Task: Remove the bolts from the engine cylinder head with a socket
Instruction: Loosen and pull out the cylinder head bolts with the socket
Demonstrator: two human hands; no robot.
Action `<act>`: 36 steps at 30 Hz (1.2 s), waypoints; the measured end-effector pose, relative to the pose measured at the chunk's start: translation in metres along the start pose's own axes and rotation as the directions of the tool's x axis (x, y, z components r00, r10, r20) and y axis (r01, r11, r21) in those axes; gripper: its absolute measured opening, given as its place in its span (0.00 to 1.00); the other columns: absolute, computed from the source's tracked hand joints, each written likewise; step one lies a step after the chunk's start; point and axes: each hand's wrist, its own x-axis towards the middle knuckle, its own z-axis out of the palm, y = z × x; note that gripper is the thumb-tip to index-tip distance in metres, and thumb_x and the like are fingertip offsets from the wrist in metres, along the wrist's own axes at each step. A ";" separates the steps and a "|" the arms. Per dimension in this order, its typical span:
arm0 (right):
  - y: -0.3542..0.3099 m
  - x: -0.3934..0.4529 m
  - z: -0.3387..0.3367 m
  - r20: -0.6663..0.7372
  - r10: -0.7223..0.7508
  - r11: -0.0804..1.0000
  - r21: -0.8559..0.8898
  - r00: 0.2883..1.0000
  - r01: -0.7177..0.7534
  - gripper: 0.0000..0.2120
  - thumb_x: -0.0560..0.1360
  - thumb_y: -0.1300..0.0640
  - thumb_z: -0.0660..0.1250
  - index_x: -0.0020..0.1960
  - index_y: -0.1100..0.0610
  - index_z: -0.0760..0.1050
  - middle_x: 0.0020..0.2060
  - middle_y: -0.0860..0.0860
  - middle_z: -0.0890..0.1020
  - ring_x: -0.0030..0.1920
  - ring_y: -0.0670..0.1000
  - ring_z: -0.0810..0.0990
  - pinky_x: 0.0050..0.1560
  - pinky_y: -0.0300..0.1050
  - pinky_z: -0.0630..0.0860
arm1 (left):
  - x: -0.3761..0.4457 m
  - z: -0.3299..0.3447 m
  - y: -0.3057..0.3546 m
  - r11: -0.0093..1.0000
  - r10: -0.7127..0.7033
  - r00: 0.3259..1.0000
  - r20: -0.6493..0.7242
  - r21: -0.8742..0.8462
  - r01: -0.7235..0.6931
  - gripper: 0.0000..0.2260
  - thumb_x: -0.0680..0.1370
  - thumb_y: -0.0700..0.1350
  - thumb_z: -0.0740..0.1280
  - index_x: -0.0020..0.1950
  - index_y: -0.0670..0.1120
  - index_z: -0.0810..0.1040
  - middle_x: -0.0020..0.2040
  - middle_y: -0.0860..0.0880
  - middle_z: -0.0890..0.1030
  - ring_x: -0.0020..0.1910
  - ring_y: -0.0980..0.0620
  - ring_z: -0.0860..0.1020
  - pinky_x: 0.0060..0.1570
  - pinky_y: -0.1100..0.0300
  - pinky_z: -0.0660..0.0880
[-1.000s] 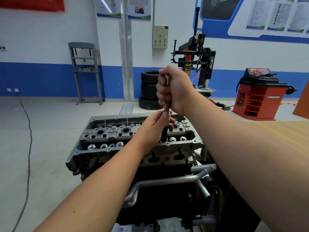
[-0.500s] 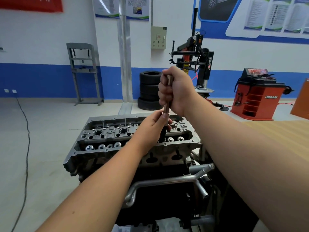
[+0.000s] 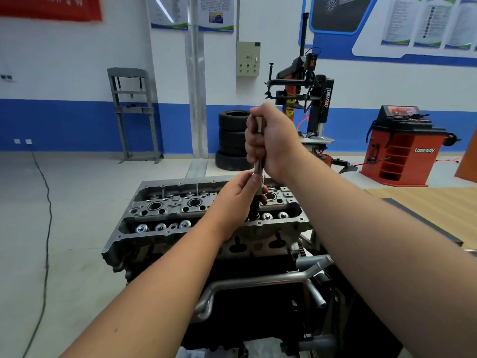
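Observation:
A grey aluminium cylinder head sits on top of a dark engine block in the middle of the view. A steel socket tool stands upright over the head's right half. My right hand grips the upper shaft of the tool in a fist. My left hand holds the lower part, where a dark socket goes down into the head. The bolt under the socket is hidden.
A metal coolant pipe runs across the front of the block. A wooden bench lies to the right. Behind stand stacked tyres, a tyre changer, a red wheel balancer and a grey press frame. A black cable trails on the floor at left.
Both hands keep the same hold on the tool over the same spot. Only the view has shifted slightly.

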 end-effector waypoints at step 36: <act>0.007 -0.002 0.022 -0.240 -0.228 0.955 -0.245 0.944 0.168 0.13 0.78 0.58 0.55 0.35 0.57 0.66 0.23 0.47 0.65 0.24 0.48 0.62 0.25 0.42 0.62 | 0.000 -0.001 0.003 0.999 0.019 1.000 -0.009 0.031 -0.019 0.12 0.80 0.65 0.60 0.52 0.62 0.79 0.46 0.61 0.84 0.47 0.62 0.82 0.53 0.49 0.78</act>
